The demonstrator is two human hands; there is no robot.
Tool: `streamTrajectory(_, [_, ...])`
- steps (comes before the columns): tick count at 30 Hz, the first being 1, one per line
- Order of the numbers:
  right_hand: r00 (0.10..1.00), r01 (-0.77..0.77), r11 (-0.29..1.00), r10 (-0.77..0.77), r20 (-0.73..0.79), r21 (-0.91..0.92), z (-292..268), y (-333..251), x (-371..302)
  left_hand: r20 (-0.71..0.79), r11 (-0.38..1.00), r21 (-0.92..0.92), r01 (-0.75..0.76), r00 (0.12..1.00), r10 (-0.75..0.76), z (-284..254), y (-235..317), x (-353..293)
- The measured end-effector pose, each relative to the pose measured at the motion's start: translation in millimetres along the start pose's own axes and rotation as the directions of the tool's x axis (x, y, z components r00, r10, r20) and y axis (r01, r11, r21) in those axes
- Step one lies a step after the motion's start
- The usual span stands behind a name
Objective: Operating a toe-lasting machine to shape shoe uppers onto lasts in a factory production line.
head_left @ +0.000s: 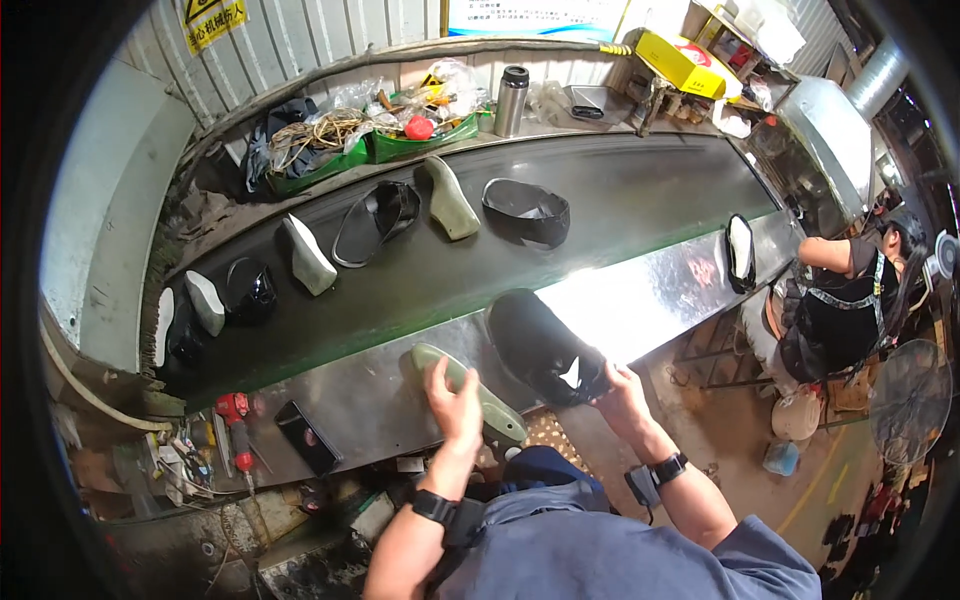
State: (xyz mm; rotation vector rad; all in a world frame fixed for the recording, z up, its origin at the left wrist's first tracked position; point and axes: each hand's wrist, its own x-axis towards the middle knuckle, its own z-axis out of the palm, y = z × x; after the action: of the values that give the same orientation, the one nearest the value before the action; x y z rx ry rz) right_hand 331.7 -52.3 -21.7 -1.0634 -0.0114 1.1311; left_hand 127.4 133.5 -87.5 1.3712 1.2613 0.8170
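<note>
Black shoe upper [535, 345] is over the near edge of a shiny metal bench [370, 395], smooth and round like a scoop, with a small white mark on it. The right hand [622, 398] grips its lower right end. The left hand [455, 405] has its thumb and fingers around a green foot block [500, 415] — long, hard-looking and smooth, with a little hole near its near end. I cannot tell if the block rests on the bench.

To the left lie a flat black phone [308, 437] and a red tool [236, 425]. Farther back, a wide dark belt [450, 270] holds a row of things: a dull green block [452, 205], a white-topped block [310, 255] and soft, open black uppers [527, 212]. Off to the right, another person [840, 300] bends over.

Behind the belt stand a shiny metal flask [511, 102], green bins [425, 143] of crinkly plastic and cords, and a yellow box [688, 62] — then a ridged wall [310, 35].
</note>
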Motion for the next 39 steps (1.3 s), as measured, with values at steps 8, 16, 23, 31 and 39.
streamTrajectory(8, [0.580,0.813,-0.130,0.093,0.810,-0.567,11.3,52.9,-40.0,0.549,0.604,-0.303,0.737,0.653,-0.522,-58.6,30.9,59.7])
streamTrajectory(16, [0.687,0.705,0.122,-0.362,0.629,-0.699,38.1,109.8,6.0,-0.113,0.946,0.322,-0.021,0.992,0.061,-33.4,-16.5,99.6])
streamTrajectory(23, [0.720,0.681,0.388,-0.203,0.663,-0.621,34.8,110.1,23.1,-0.035,0.965,0.123,0.232,0.973,-0.230,-49.2,-17.2,85.9])
streamTrajectory(31, [0.661,0.746,0.210,-0.114,0.742,-0.632,24.4,120.4,32.9,-0.126,0.843,0.511,0.169,0.985,-0.120,-25.6,5.0,71.8])
streamTrajectory(39, [0.592,0.762,0.347,-0.032,0.805,-0.547,39.3,103.4,37.8,-0.278,0.900,0.381,0.214,0.954,-0.110,-50.6,-10.8,71.4])
